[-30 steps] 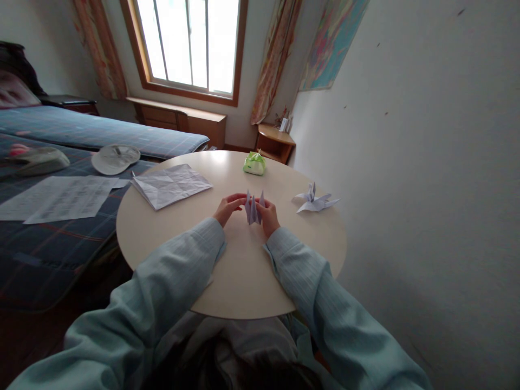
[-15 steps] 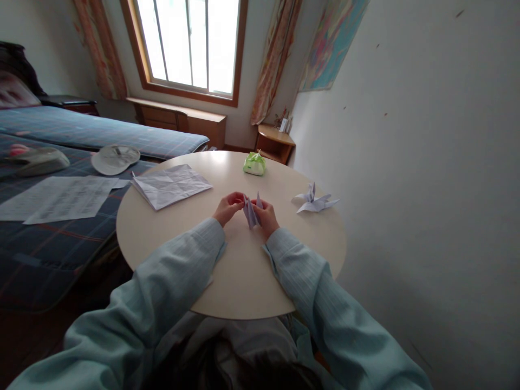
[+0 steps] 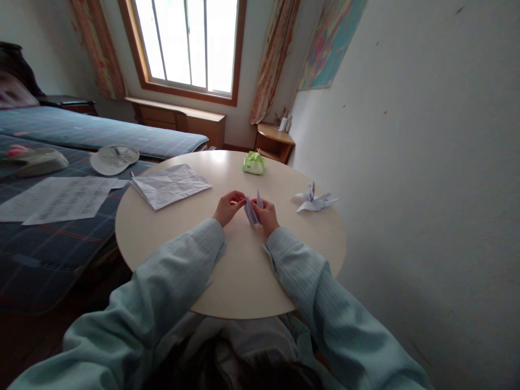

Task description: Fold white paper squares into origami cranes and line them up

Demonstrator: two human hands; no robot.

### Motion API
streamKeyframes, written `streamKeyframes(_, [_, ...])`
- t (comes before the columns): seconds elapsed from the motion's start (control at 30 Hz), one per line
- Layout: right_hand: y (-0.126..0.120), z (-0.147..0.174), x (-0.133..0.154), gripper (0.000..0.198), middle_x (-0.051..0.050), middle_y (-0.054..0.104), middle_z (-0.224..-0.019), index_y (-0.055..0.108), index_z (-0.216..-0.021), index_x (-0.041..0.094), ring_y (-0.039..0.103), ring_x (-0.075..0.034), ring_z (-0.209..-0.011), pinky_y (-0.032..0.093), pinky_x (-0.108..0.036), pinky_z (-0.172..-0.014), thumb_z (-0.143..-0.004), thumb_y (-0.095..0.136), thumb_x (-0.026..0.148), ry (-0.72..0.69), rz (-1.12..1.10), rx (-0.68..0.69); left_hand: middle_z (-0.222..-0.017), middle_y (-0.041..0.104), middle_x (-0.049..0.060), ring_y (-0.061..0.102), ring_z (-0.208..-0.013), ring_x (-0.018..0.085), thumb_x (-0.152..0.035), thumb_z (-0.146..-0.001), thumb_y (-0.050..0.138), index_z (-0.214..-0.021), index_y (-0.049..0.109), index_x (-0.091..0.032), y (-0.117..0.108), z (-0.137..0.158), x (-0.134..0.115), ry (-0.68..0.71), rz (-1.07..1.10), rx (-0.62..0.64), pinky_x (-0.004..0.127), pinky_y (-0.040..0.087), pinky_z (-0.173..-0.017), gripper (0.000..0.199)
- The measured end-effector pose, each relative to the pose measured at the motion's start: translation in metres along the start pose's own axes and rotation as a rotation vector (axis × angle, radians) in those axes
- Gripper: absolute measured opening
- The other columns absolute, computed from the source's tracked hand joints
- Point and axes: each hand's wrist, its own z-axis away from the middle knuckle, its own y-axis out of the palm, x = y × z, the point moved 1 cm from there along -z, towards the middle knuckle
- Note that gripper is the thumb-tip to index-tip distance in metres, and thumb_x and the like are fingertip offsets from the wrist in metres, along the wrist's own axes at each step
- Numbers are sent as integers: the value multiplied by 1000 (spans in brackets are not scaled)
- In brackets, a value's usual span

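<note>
A small piece of folded paper (image 3: pixel 251 213), pale lilac with pointed ends, is between my hands above the round table. My right hand (image 3: pixel 266 215) grips its right side, with one point rising above the fingers. On the other side my left hand (image 3: pixel 230 208) pinches the paper's left tip between thumb and fingertips. To the right, a folded paper crane (image 3: pixel 313 199) rests on the table with its wings spread. Creased sheets of white paper (image 3: pixel 173 185) lie flat at the table's left.
The round cream table (image 3: pixel 244 292) stands close to the white wall. A green tissue pack (image 3: pixel 254 163) sits at its far edge. Left of it, a bed (image 3: pixel 52 260) bears printed sheets (image 3: pixel 69 199) and a white cap (image 3: pixel 114 160).
My left fingers have shifted slightly at the left tip of the folded paper, and that side has changed shape a little. My right hand keeps its grip almost unmoved.
</note>
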Motion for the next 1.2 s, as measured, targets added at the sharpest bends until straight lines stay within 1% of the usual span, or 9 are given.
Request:
streamKeyframes(0.13, [0,0,0,22,3,56,-52,59,-61,15,46,-8,-49,36,-21,-50,-51,64,34,-36,22,-20,-67,56,0,50,-62,9,-29,-56,63,-65,56,-15,0,0,-1,23,-25,-12,22,41,-58,18])
streamKeyframes(0.37, [-3,-3,-2,24,2,56,-54,60,-63,14,47,-9,-50,37,-21,-51,-53,63,36,-72,67,-66,-67,61,2,54,-64,12,-36,-56,64,-69,59,-14,0,0,3,-27,2,17,26,43,-64,26])
streamKeyframes(0.63, [-4,-5,-5,24,2,58,-54,61,-63,15,47,-9,-50,37,-21,-50,-53,62,37,-93,95,-86,-61,59,1,53,-59,12,-38,-54,65,-61,57,-15,0,3,-3,-28,-74,5,25,42,-57,25])
streamKeyframes(0.73, [-5,-5,-4,25,2,58,-55,61,-63,15,47,-9,-51,37,-21,-51,-53,62,37,-99,108,-91,-60,58,1,52,-59,11,-38,-54,65,-61,57,-14,1,3,-2,-28,-81,12,24,41,-56,25])
streamKeyframes(0.87, [-6,-5,-5,25,2,57,-54,61,-63,15,46,-9,-50,37,-21,-50,-53,62,38,-104,117,-83,-57,55,-1,49,-55,10,-37,-54,64,-62,57,-14,0,2,1,-69,-49,40,23,38,-53,26])
streamKeyframes(0.97, [-6,-5,-6,26,2,57,-53,61,-64,14,46,-9,-49,36,-21,-49,-53,62,38,-104,126,-85,-56,54,-1,47,-54,9,-36,-55,63,-62,58,-13,0,2,1,-75,-47,56,23,37,-53,24])
streamKeyframes(1.2, [-6,-6,-5,24,2,56,-53,61,-63,14,45,-9,-49,36,-21,-50,-53,61,36,-112,129,-112,-57,55,-1,48,-55,9,-33,-55,62,-62,57,-14,1,3,1,-72,-58,51,23,37,-54,21])
